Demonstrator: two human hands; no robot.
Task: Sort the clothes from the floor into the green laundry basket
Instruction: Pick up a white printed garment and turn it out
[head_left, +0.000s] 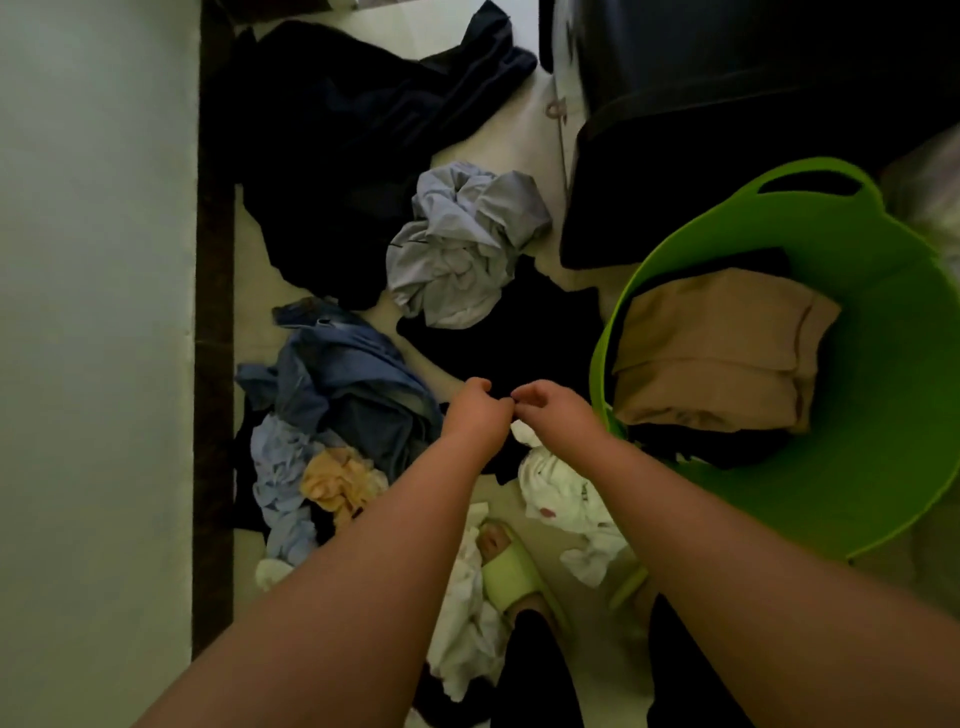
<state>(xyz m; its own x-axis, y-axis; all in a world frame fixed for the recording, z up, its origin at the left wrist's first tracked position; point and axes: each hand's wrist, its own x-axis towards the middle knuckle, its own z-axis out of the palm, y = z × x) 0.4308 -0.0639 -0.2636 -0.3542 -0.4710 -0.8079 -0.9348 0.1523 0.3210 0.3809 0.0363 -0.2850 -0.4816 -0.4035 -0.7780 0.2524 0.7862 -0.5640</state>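
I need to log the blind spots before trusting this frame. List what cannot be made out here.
- Head view: what the left hand and right hand pinch, dark against the black garment.
- Clothes under the tan folded garment in the green laundry basket, hidden by it.
- Black bin, blurred and cut off by the top edge.

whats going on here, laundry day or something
A person is sorting clothes off the floor. Both hands, left hand and right hand, reach down with curled fingers at a black garment. The green basket already holds a folded tan piece. A grey shirt and blue clothes lie on the floor.
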